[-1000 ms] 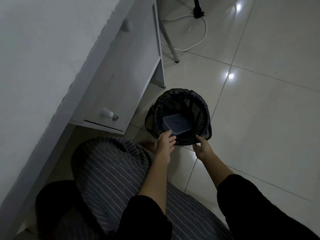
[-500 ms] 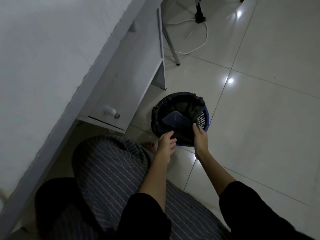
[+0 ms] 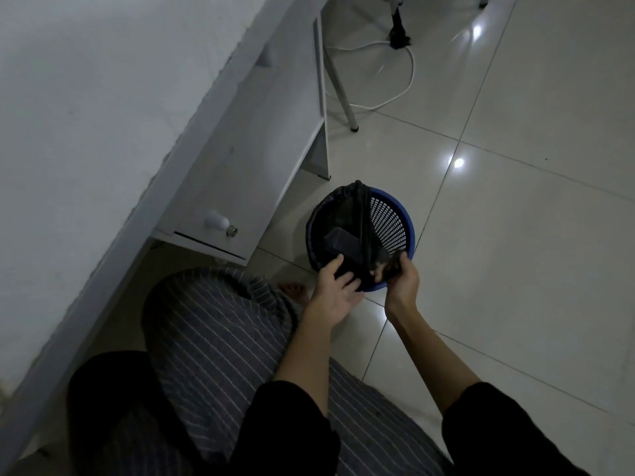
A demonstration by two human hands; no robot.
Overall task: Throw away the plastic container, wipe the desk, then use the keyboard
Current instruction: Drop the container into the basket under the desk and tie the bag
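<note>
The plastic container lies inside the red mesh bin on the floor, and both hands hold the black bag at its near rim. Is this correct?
Not quite: the head view shows the mesh bin is blue, not red. The plastic container does lie inside it, and the left hand and right hand hold the black bag at the near rim.

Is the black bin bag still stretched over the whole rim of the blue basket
No, the black bin bag covers only the left part of the blue basket, whose right mesh wall shows bare.

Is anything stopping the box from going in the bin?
No. The plastic container already lies inside the black bag in the blue bin. Both hands hold the bag's edge.
</note>
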